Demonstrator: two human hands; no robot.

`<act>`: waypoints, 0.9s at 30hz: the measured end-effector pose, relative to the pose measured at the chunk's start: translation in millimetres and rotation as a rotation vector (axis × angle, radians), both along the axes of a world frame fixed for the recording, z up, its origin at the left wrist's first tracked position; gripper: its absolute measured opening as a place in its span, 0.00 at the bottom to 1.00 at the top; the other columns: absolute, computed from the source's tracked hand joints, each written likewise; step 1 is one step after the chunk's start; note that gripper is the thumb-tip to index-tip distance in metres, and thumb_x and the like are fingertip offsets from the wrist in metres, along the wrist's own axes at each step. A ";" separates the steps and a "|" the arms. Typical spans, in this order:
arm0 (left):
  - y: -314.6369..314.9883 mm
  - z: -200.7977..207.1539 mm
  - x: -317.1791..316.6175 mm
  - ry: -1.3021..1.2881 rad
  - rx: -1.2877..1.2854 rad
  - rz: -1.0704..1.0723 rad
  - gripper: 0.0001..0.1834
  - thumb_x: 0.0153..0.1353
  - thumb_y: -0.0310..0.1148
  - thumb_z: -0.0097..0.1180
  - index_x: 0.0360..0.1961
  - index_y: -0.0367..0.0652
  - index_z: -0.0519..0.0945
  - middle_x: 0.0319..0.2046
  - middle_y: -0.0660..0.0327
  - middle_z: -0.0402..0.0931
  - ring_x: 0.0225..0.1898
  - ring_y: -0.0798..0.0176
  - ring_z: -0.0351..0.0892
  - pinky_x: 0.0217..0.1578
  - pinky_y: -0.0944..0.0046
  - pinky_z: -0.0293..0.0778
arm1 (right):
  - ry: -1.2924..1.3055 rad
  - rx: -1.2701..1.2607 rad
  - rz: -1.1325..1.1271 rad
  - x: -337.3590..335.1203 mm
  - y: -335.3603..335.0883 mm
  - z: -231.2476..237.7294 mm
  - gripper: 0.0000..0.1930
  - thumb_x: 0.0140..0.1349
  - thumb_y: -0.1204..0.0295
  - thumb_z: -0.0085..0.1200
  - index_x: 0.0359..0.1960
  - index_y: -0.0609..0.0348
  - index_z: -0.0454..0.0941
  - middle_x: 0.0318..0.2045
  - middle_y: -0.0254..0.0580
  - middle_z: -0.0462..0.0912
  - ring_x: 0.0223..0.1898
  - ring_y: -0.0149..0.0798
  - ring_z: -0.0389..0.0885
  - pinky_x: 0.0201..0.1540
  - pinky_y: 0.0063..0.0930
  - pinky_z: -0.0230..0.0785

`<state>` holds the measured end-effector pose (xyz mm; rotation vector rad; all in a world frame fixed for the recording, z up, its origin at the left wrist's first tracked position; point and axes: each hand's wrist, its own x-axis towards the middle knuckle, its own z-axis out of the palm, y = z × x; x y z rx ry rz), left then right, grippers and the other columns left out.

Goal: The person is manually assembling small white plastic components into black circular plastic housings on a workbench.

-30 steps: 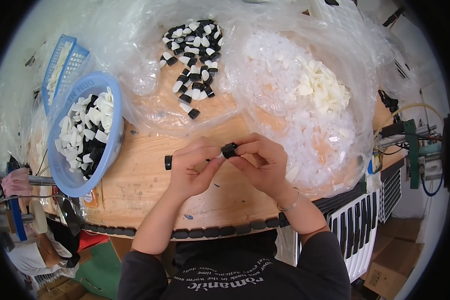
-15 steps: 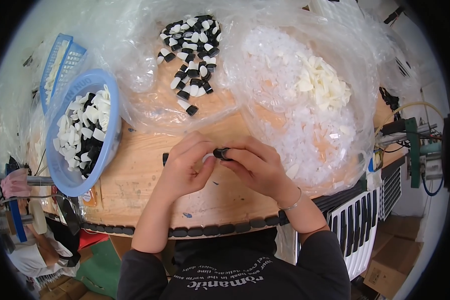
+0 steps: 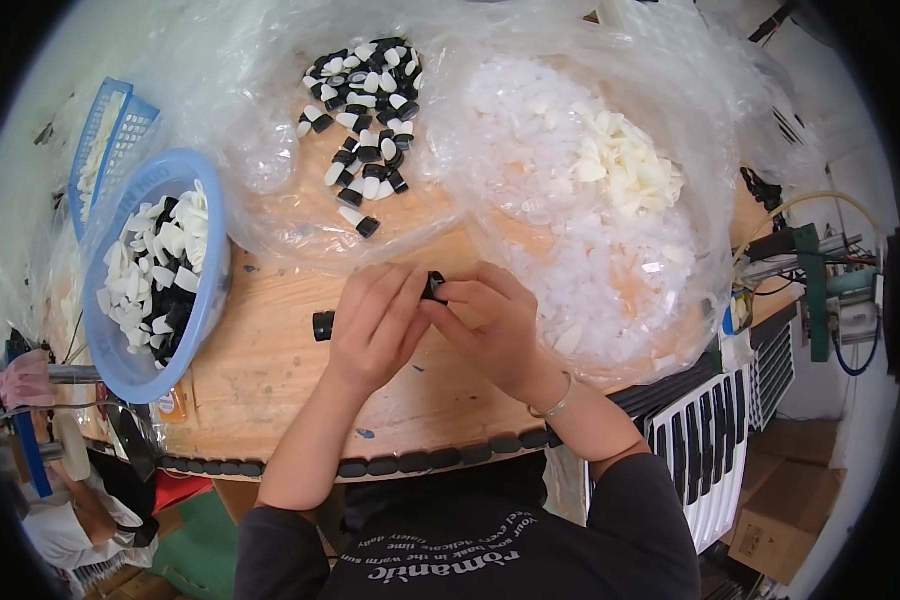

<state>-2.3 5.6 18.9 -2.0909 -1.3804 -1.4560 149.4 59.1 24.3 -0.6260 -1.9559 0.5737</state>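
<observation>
Between the fingertips of both hands, over the middle of the wooden table, is a small glossy black cap-like piece [image 3: 433,286]. My left hand [image 3: 375,325] is closed, its fingers pressed together against that piece and covering part of it. From the other side my right hand [image 3: 492,325] pinches it with thumb and forefinger. Just left of my left hand, a loose black cap-like piece [image 3: 323,325] lies on the wood. Farther off, a pile of black pieces with white tongue-shaped inserts [image 3: 370,110] is spread out, with a single joined piece [image 3: 360,221] at its near end.
At left stands a blue basin [image 3: 213,300] of white and black pieces, with a blue basket [image 3: 135,125] behind it. Clear plastic film [image 3: 440,240] lies under translucent pieces [image 3: 610,280] and cream-coloured flat pieces [image 3: 630,165]. A black-and-white slotted rack [image 3: 705,460] sits at lower right.
My left fingers have straightened and closed up around the black piece, while both hands stay together. More of the loose black piece shows beside the left hand. The whole view has shifted slightly.
</observation>
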 end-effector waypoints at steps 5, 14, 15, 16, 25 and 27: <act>2.3 3.9 1.2 -0.065 -0.012 -0.053 0.26 0.37 0.21 0.68 0.42 0.29 0.78 0.37 0.50 0.77 0.37 0.48 0.77 0.38 0.56 0.75 | -0.031 0.112 0.030 3.0 2.1 6.1 0.13 0.44 0.78 0.68 0.33 0.57 0.80 0.28 0.40 0.81 0.27 0.40 0.78 0.31 0.30 0.70; -2.8 10.2 -32.9 -0.415 -0.057 0.079 0.24 0.41 0.18 0.68 0.44 0.32 0.80 0.39 0.52 0.80 0.40 0.56 0.79 0.43 0.63 0.74 | -0.468 -0.333 -0.141 70.2 93.6 15.8 0.11 0.50 0.77 0.62 0.37 0.64 0.81 0.28 0.45 0.83 0.26 0.36 0.81 0.31 0.25 0.72; -2.7 10.6 -31.3 -0.416 -0.053 0.087 0.24 0.41 0.18 0.68 0.44 0.32 0.80 0.39 0.52 0.80 0.40 0.56 0.79 0.43 0.63 0.74 | -0.670 -0.363 -0.099 69.2 98.3 4.8 0.11 0.50 0.76 0.63 0.36 0.65 0.81 0.26 0.48 0.82 0.26 0.37 0.81 0.31 0.26 0.72; -1.9 11.3 -30.2 -0.407 -0.079 0.060 0.24 0.40 0.18 0.68 0.44 0.32 0.80 0.39 0.51 0.80 0.40 0.56 0.79 0.43 0.63 0.74 | -0.642 -0.410 -0.128 65.1 94.3 -6.7 0.10 0.47 0.76 0.61 0.33 0.63 0.82 0.26 0.53 0.82 0.30 0.50 0.82 0.36 0.37 0.75; -0.9 5.0 -21.9 -0.403 -0.084 0.039 0.25 0.39 0.19 0.70 0.43 0.35 0.81 0.37 0.53 0.79 0.38 0.55 0.79 0.40 0.63 0.75 | -0.640 -0.293 -0.340 60.7 90.8 -7.6 0.05 0.51 0.78 0.61 0.29 0.66 0.79 0.22 0.44 0.81 0.24 0.35 0.80 0.29 0.27 0.71; 0.6 2.3 -17.0 -0.461 -0.096 -0.008 0.24 0.40 0.17 0.68 0.43 0.33 0.80 0.39 0.55 0.80 0.40 0.60 0.77 0.43 0.64 0.73 | -0.388 -0.313 -0.319 59.2 83.5 9.5 0.03 0.53 0.79 0.60 0.29 0.66 0.79 0.23 0.42 0.82 0.25 0.33 0.80 0.29 0.24 0.71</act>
